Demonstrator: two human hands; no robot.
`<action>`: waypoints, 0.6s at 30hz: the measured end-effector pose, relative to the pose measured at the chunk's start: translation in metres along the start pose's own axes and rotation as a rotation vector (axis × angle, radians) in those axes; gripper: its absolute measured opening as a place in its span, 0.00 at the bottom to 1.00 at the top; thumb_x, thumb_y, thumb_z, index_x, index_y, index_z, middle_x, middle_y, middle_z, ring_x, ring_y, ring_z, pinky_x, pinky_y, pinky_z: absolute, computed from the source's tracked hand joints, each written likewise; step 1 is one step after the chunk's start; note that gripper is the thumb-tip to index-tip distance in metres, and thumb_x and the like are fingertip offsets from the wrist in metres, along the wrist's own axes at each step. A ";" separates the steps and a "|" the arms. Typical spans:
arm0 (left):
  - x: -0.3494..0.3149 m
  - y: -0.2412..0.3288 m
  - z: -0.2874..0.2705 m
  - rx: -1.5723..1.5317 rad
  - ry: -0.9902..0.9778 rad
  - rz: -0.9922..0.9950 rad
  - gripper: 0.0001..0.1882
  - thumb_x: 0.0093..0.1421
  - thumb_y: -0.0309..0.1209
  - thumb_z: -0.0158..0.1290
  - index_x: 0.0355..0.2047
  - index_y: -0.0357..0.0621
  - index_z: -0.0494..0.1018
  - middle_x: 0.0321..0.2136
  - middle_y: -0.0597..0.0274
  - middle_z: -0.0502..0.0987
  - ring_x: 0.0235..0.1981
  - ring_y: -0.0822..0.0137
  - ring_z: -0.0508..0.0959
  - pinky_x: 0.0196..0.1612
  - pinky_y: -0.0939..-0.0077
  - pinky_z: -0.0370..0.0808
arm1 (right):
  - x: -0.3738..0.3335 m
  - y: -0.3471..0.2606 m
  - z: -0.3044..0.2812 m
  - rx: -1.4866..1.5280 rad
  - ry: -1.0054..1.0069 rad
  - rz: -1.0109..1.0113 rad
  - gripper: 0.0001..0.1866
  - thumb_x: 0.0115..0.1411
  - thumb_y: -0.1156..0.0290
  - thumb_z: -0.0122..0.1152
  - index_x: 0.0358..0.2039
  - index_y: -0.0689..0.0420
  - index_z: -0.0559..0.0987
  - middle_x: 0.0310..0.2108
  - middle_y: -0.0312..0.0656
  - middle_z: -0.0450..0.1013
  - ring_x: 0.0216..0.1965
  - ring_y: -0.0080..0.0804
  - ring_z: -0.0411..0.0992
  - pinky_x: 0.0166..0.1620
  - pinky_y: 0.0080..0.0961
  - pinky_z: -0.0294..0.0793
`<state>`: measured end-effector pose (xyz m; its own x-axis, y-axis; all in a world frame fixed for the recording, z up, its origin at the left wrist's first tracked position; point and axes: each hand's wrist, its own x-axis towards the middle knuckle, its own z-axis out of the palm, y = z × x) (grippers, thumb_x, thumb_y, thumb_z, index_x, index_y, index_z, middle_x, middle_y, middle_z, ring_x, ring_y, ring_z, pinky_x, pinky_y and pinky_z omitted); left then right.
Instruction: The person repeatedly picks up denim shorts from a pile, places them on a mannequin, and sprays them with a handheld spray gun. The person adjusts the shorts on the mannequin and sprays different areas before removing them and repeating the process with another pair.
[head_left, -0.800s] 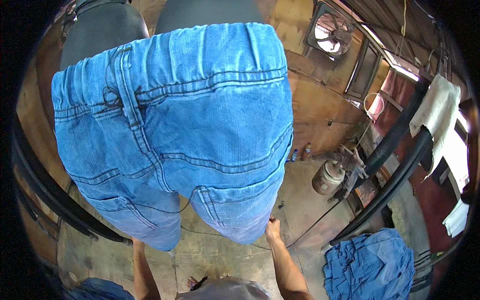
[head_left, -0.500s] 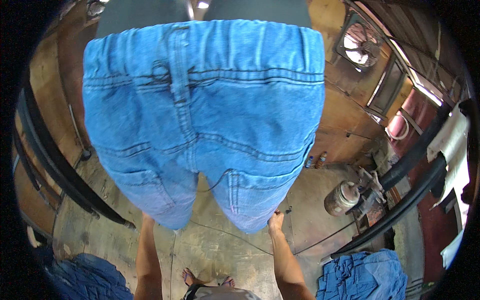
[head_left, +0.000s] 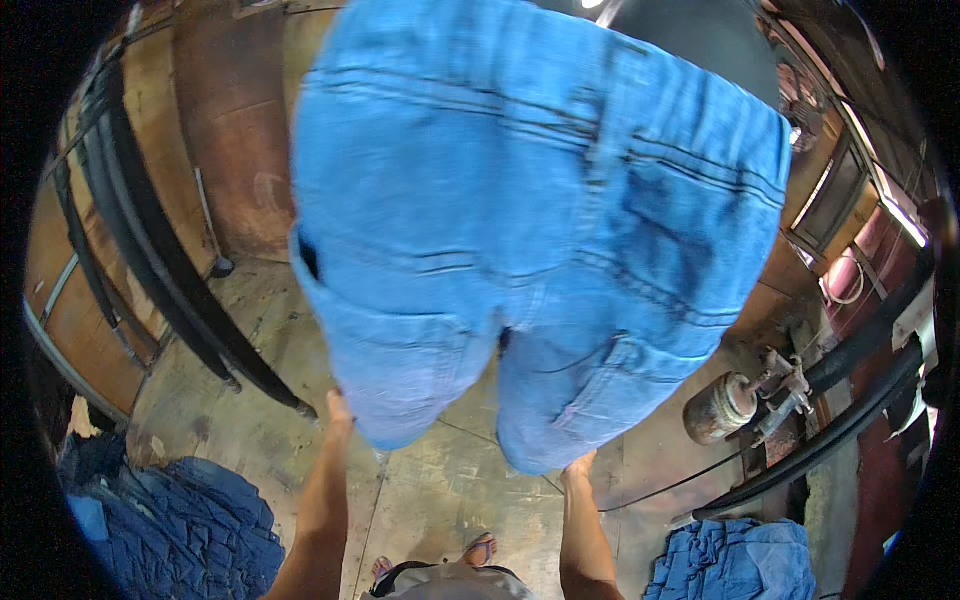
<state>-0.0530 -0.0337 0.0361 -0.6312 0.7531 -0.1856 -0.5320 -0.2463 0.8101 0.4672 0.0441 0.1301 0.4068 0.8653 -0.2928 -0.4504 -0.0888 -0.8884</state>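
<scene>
A pair of blue jeans (head_left: 450, 200) with a gathered waistband and dark stitching fills the upper middle, waistband up and tilted down to the right. Both legs point down toward me, paler near their lower ends. My left hand (head_left: 340, 408) grips the lower end of the left leg at its outer edge, its fingers partly behind the cloth. At the bottom of the other leg, my right hand (head_left: 580, 466) holds the fabric, with most of its fingers hidden. Above the waistband shows a smooth dark grey form (head_left: 700, 40).
A spray gun with a round cup (head_left: 722, 408) hangs at the right beside thick black hoses (head_left: 850, 420). More black hoses (head_left: 150, 220) hang at the left. Folded denim piles lie on the floor at lower left (head_left: 180, 530) and lower right (head_left: 730, 562). A fan (head_left: 800, 110) sits in the far wall.
The jeans have swung to the right and tilted, and look a little nearer. Both my hands have moved right with the leg ends. The view has shifted slightly.
</scene>
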 end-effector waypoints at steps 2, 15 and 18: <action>-0.002 0.011 0.020 0.355 0.195 0.108 0.09 0.60 0.26 0.55 0.35 0.31 0.81 0.28 0.56 0.82 0.25 0.64 0.79 0.29 0.67 0.75 | -0.012 0.011 -0.004 -0.064 -0.022 0.007 0.19 0.62 0.68 0.60 0.48 0.68 0.76 0.42 0.45 0.78 0.40 0.35 0.76 0.42 0.36 0.77; -0.082 0.057 0.019 0.622 -0.007 0.047 0.15 0.63 0.34 0.57 0.24 0.35 0.80 0.17 0.63 0.76 0.20 0.72 0.71 0.26 0.69 0.69 | -0.102 0.039 -0.071 -0.240 0.043 0.061 0.24 0.68 0.54 0.52 0.55 0.58 0.74 0.41 0.42 0.79 0.38 0.43 0.79 0.37 0.37 0.79; -0.102 0.041 0.022 0.597 -0.004 0.024 0.15 0.64 0.34 0.56 0.25 0.35 0.80 0.17 0.63 0.76 0.20 0.72 0.72 0.26 0.68 0.69 | -0.118 0.046 -0.102 -0.250 0.075 0.079 0.25 0.68 0.53 0.52 0.56 0.59 0.73 0.42 0.43 0.78 0.39 0.43 0.79 0.38 0.37 0.78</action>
<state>0.0020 -0.1074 0.1001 -0.6362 0.7543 -0.1623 -0.1074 0.1217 0.9867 0.4796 -0.1129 0.0874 0.4404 0.8128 -0.3814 -0.2762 -0.2815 -0.9189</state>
